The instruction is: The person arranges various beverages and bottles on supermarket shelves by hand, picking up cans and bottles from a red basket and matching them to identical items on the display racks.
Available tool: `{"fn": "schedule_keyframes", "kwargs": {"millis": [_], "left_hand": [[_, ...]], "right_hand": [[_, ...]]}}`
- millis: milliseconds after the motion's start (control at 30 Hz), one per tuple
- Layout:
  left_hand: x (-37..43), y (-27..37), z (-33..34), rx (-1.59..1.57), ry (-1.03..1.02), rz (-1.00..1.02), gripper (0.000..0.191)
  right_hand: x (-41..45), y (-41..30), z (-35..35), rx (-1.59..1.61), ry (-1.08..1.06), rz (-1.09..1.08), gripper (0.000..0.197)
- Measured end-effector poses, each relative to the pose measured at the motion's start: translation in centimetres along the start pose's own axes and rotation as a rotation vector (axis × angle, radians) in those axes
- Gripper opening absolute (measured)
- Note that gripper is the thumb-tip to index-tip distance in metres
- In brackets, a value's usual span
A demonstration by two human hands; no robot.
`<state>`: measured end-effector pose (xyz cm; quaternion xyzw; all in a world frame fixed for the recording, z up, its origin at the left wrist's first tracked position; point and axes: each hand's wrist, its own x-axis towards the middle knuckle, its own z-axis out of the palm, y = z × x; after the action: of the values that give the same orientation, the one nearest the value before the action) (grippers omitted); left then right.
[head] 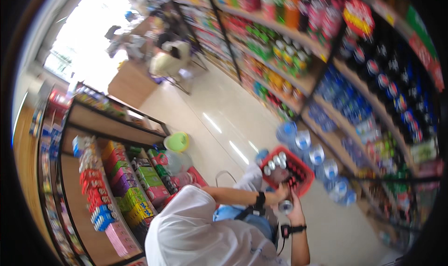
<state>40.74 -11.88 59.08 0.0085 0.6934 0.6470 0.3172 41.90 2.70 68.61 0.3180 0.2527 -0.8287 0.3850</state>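
A red plastic basket (pixel 306 182) stands on the floor in front of me, with several silver-topped cans (pixel 276 163) at one end and dark red-marked items at the other. A silver-ended can (pixel 286 206) is between my hands, just outside the basket's near rim. My right hand (pixel 297 210) is wrapped around its side. My left hand (pixel 281 192) reaches over the near rim beside the can; blur hides whether its fingers grip anything. Both wrists wear black straps with small devices.
Large water bottles (pixel 316 154) line the foot of the drink shelves (pixel 315 91) on the right. Shelves of boxed goods (pixel 129 192) stand left, beside a green-yellow tub (pixel 176 142). Tiled floor (pixel 224 115) runs between them to a seated person (pixel 171 56) near a wooden counter (pixel 133 82).
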Motion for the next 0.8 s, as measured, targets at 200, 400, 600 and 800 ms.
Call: {"fn": "schedule_keyframes", "kwargs": {"millis": [200, 400, 600, 800], "left_hand": [[10.6, -4.3, -2.6, 0.041, 0.277, -0.646, 0.062], [19.3, -15.9, -1.5, -0.130, 0.203, -0.901, 0.070], [31.6, -33.9, -6.3, -0.772, 0.392, -0.580, 0.055], [38.3, -46.7, -14.5, -0.640, 0.632, -0.824, 0.038]], "right_hand": [[14.1, -2.7, -5.0, 0.045, 0.215, -0.013, 0.049], [25.5, -4.0, -14.8, 0.016, 0.542, 0.055, 0.039], [44.6, -4.4, -27.0, 0.005, 0.587, 0.183, 0.033], [64.4, -0.1, -42.9, 0.127, 0.460, 0.288, 0.042]]}}
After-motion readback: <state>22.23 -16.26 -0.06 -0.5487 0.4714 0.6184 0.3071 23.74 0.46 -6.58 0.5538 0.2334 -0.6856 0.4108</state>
